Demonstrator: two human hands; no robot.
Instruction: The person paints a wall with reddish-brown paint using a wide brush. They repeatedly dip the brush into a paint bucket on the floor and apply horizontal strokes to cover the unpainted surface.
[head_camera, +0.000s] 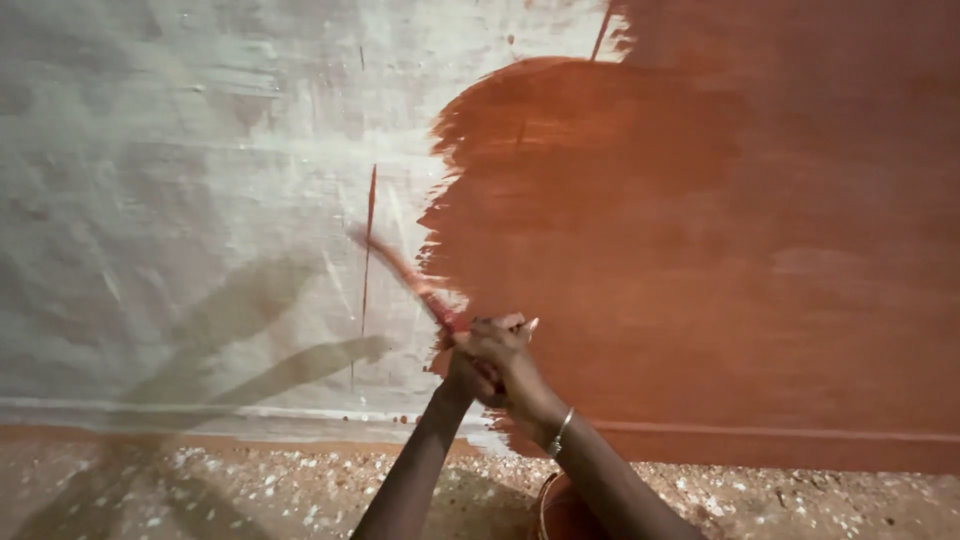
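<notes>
Both my hands are clasped together low in front of a wall. My right hand (508, 348), with a thin bracelet on its wrist, wraps over my left hand (462, 378). Together they grip a long paintbrush (400, 270), which points up and to the left and is blurred by motion. Its tip lies over the unpainted grey-white part of the wall (180, 200). The painted red-brown part of the wall (720, 250) fills the right side, with a ragged edge just above my hands.
Under my right forearm the rim of a round paint container (556, 508) shows. The speckled floor (250, 490) runs along the bottom. Thin red drips (368, 230) run down the bare wall. Shadows of my arms fall at the lower left.
</notes>
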